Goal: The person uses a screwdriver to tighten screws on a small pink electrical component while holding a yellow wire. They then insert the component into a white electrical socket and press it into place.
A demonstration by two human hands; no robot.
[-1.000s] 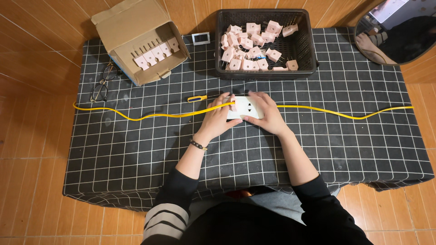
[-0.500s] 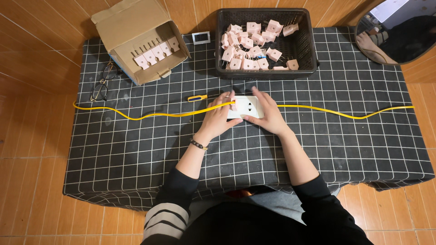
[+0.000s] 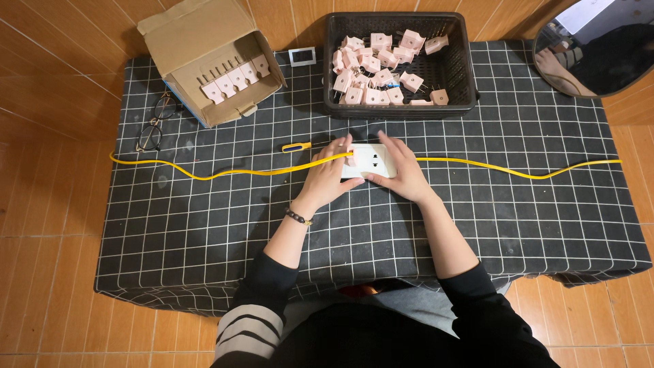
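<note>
My left hand (image 3: 328, 174) and right hand (image 3: 402, 170) both clasp the white socket plate (image 3: 371, 161) lying flat at mid-surface, its long axis left to right along the yellow cable (image 3: 225, 172); the pink plugs (image 3: 375, 68) sit farther off.

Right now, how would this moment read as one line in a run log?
left hand: on white socket plate | right hand: holding plate | yellow cable: across table | basket: pink plugs

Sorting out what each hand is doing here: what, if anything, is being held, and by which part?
Both hands steady a white socket block on the table: left hand at its left end, right hand along its right edge and near side.
</note>
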